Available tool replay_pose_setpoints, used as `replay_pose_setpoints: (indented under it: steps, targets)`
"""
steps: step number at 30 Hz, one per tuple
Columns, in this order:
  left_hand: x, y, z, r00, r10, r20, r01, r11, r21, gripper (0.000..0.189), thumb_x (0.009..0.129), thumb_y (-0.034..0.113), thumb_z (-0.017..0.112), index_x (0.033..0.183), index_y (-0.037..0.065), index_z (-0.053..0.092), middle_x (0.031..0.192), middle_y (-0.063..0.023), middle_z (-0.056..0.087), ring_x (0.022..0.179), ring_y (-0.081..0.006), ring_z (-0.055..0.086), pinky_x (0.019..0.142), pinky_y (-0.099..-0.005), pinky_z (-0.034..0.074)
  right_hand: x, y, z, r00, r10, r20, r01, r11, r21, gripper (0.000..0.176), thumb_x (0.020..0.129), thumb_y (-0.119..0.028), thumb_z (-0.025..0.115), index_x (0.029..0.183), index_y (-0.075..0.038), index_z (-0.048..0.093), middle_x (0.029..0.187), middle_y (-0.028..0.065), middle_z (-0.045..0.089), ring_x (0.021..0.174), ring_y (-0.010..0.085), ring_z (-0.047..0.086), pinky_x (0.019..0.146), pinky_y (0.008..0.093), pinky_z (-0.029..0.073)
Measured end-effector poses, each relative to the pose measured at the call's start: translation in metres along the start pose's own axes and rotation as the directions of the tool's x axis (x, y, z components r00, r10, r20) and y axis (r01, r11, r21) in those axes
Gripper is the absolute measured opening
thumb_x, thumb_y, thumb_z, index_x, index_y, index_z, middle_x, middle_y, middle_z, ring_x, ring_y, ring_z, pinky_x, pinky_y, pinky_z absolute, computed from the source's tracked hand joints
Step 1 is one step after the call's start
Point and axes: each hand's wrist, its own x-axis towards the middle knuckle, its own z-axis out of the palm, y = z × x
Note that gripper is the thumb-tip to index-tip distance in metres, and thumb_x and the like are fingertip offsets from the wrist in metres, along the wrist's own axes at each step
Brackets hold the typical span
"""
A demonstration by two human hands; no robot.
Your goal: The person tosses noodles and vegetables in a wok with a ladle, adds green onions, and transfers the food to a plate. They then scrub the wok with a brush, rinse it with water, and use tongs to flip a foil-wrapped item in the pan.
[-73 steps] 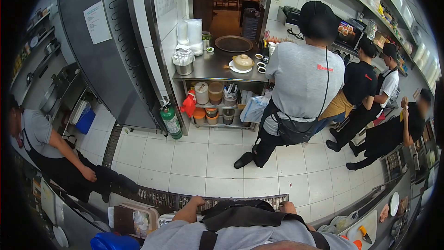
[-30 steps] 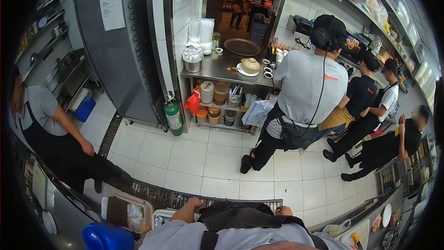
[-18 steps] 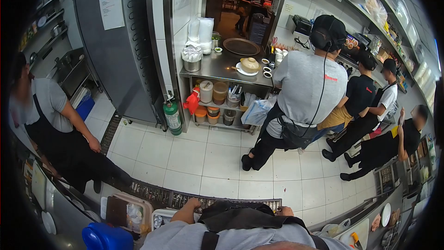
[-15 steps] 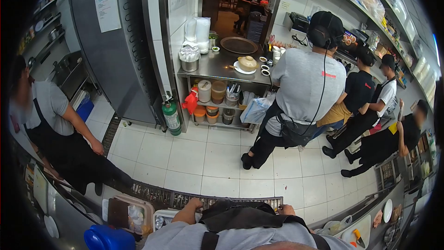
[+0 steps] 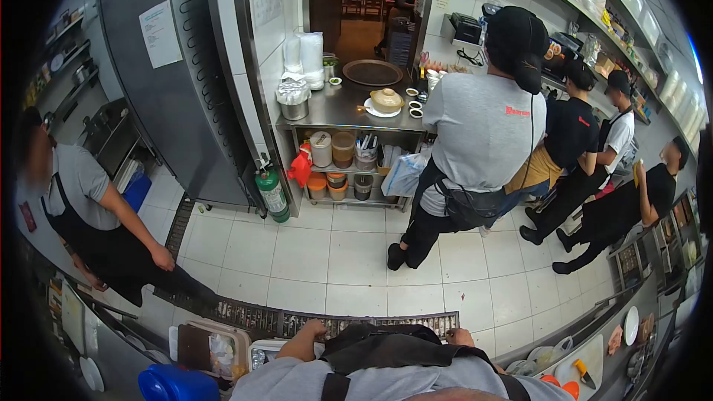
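Note:
Beside the dark apron (image 5: 394,345) over my front, my left hand (image 5: 315,327) hangs low at the bottom of the view. My right hand (image 5: 460,337) is at the apron's other side, partly covered by it. The fingers of both hands are mostly hidden, and I see no object in either. Nearest to my left arm is a white-rimmed container (image 5: 261,353). Further left are a tub with bagged food (image 5: 221,355) and a blue plastic container (image 5: 178,383). On my right, an orange-handled knife (image 5: 584,373) lies on a white board (image 5: 592,357).
A co-worker in grey (image 5: 483,130) stands at the steel counter (image 5: 330,113), which holds a lidded clay pot (image 5: 386,100) and a round tray (image 5: 372,72). Several other people stand along the right. An aproned person (image 5: 85,193) is at left. A green cylinder (image 5: 273,194) stands by the wall.
My view has shifted slightly, and more orange items show at the lower right. The grey-shirted co-worker's head has turned. A person beyond the doorway has moved right. My hands look the same.

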Motion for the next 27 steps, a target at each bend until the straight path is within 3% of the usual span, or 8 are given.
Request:
replay_pose_setpoints:
  steps: [7,11,13,16,19,21,25,27]
  targets:
    - [-0.011,0.020,-0.013,0.999,0.045,-0.024,-0.044,0.998,0.049,0.037,0.070,0.032,0.054,0.093,0.007,0.070,0.106,-0.0170,0.064,0.100,-0.0319,0.062,0.084,-0.0410,0.050,-0.015,-0.003,-0.012,0.997,0.076,-0.011,-0.076,0.997,0.021,0.027,0.077,-0.022,0.055,0.094,-0.009,0.071,0.093,0.0195,0.066,0.089,0.0360,0.063,0.085,0.0417,0.050]
    - [-0.030,0.048,-0.029,0.984,-0.177,0.023,0.178,0.962,-0.206,0.035,0.066,0.027,0.056,0.092,0.008,0.070,0.107,-0.0179,0.063,0.101,-0.0315,0.061,0.084,-0.0408,0.050,-0.012,0.028,-0.005,1.000,0.029,-0.012,-0.029,0.998,0.047,0.027,0.076,-0.021,0.053,0.093,-0.008,0.071,0.093,0.0198,0.066,0.090,0.0357,0.063,0.085,0.0420,0.049]
    - [-0.033,0.056,-0.031,0.992,0.077,0.096,-0.090,0.987,0.134,0.035,0.067,0.026,0.056,0.092,0.007,0.070,0.107,-0.0184,0.063,0.101,-0.0313,0.061,0.084,-0.0408,0.049,-0.014,0.037,-0.010,1.000,0.002,-0.001,-0.002,1.000,0.005,0.027,0.077,-0.023,0.053,0.092,-0.008,0.071,0.092,0.0200,0.066,0.089,0.0360,0.063,0.085,0.0428,0.049]
    - [-0.041,0.082,-0.034,0.990,-0.141,0.024,0.143,0.976,-0.166,0.033,0.070,0.027,0.057,0.092,0.006,0.070,0.105,-0.0187,0.064,0.098,-0.0304,0.062,0.084,-0.0405,0.050,-0.012,0.069,-0.004,0.999,-0.016,-0.033,0.016,1.000,0.004,0.028,0.077,-0.025,0.053,0.089,-0.006,0.070,0.090,0.0210,0.065,0.089,0.0367,0.063,0.085,0.0435,0.049]
    - [-0.044,0.107,-0.040,0.937,-0.316,0.146,0.348,0.832,-0.431,0.031,0.072,0.028,0.059,0.091,0.005,0.070,0.102,-0.0180,0.065,0.086,-0.0306,0.066,0.077,-0.0399,0.052,-0.023,0.084,-0.006,0.999,0.045,-0.031,-0.043,0.997,0.069,0.027,0.075,-0.022,0.055,0.089,-0.005,0.069,0.091,0.0222,0.065,0.089,0.0368,0.063,0.085,0.0438,0.049]
    - [-0.046,0.116,-0.043,1.000,-0.015,-0.002,0.015,0.997,-0.075,0.029,0.073,0.027,0.058,0.090,0.006,0.070,0.098,-0.0164,0.066,0.079,-0.0316,0.066,0.072,-0.0395,0.053,-0.026,0.108,0.002,0.996,0.059,-0.061,-0.058,0.998,0.018,0.026,0.073,-0.019,0.056,0.089,-0.005,0.069,0.092,0.0224,0.065,0.090,0.0364,0.063,0.086,0.0441,0.049]
    - [-0.050,0.136,-0.041,0.981,-0.177,0.076,0.192,0.932,-0.307,0.026,0.073,0.024,0.058,0.090,0.008,0.070,0.096,-0.0157,0.066,0.082,-0.0306,0.066,0.073,-0.0392,0.053,-0.046,0.122,-0.004,0.991,0.124,-0.041,-0.122,0.991,0.056,0.029,0.070,-0.018,0.056,0.095,-0.007,0.069,0.094,0.0210,0.065,0.092,0.0355,0.062,0.085,0.0434,0.049]
    - [-0.021,0.118,-0.020,0.948,0.317,0.031,-0.310,0.896,0.318,0.024,0.072,0.021,0.059,0.090,0.009,0.070,0.099,-0.0140,0.066,0.086,-0.0293,0.065,0.076,-0.0373,0.053,-0.047,0.139,0.004,0.985,0.166,-0.042,-0.162,0.983,0.087,0.026,0.070,-0.018,0.057,0.092,-0.009,0.068,0.093,0.0192,0.066,0.091,0.0355,0.062,0.084,0.0433,0.050]
